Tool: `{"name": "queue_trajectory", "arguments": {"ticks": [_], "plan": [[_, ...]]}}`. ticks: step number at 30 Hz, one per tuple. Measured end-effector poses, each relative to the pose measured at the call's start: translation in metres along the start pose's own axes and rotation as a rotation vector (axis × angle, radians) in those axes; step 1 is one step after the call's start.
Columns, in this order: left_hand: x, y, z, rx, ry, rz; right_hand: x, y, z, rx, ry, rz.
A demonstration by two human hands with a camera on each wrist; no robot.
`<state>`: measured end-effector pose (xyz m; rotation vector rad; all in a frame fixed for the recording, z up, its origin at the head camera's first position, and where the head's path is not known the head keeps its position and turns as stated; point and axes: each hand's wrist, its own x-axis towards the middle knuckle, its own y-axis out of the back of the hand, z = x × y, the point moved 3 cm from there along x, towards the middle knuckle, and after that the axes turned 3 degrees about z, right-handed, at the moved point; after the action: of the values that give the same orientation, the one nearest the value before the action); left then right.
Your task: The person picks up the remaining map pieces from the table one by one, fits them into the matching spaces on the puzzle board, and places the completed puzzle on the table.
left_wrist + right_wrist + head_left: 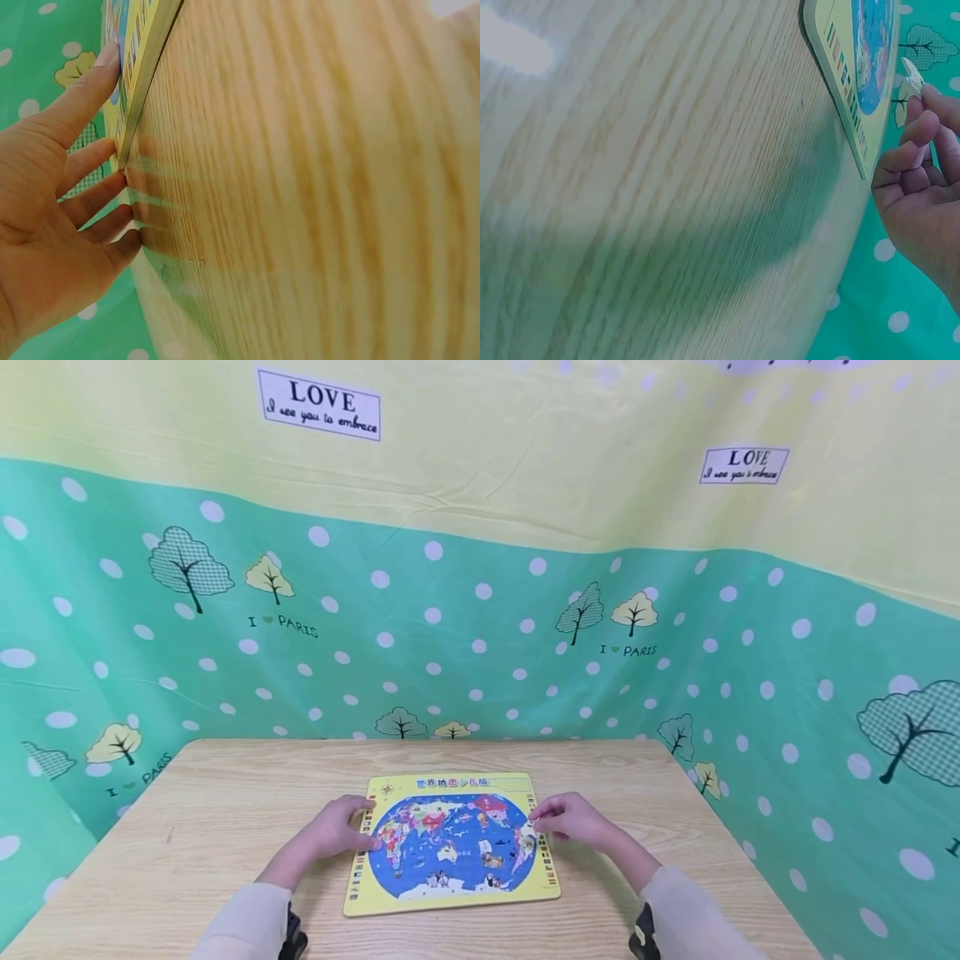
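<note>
A flat yellow world map puzzle board [450,903] lies on the table, its blue oval map filled with coloured land and animal pictures. At its left edge is my left hand [330,831]. The left thumb lies on the board's face, while the other fingers stretch loosely along the edge, as the left wrist view shows. My right hand [581,822] hovers by the board's right side. Between its thumb and finger it pinches a small, thin, pale puzzle piece [913,79], raised off the board. The piece's printed side cannot be made out.
The board rests on a light wooden table [247,793]. Behind and beside the table hangs a green and yellow cloth [480,643] with white dots and trees. A dark wrist strap [643,933] is on each arm.
</note>
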<state>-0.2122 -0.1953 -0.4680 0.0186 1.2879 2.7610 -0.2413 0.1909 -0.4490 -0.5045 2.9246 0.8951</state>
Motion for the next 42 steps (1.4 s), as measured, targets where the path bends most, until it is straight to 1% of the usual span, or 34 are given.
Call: {"name": "queue_trajectory", "arguments": {"ticks": [7,15,24,32,42], "plan": [[0.0,0.0,-0.001,-0.009,-0.003,0.003,0.002,-0.006,-0.003,-0.005,0.016,-0.029],[-0.001,0.0,0.001,-0.009,-0.003,0.006,0.004,-0.01,-0.005,-0.001,0.016,-0.036],[-0.001,-0.001,0.0,-0.01,0.005,0.006,0.006,-0.017,-0.012,0.015,0.037,-0.05],[-0.002,0.001,0.002,-0.009,-0.005,0.007,0.009,-0.022,-0.011,0.004,0.045,-0.062],[-0.001,0.0,0.0,-0.009,-0.002,0.008,0.008,-0.029,-0.02,0.049,0.052,-0.079]]}}
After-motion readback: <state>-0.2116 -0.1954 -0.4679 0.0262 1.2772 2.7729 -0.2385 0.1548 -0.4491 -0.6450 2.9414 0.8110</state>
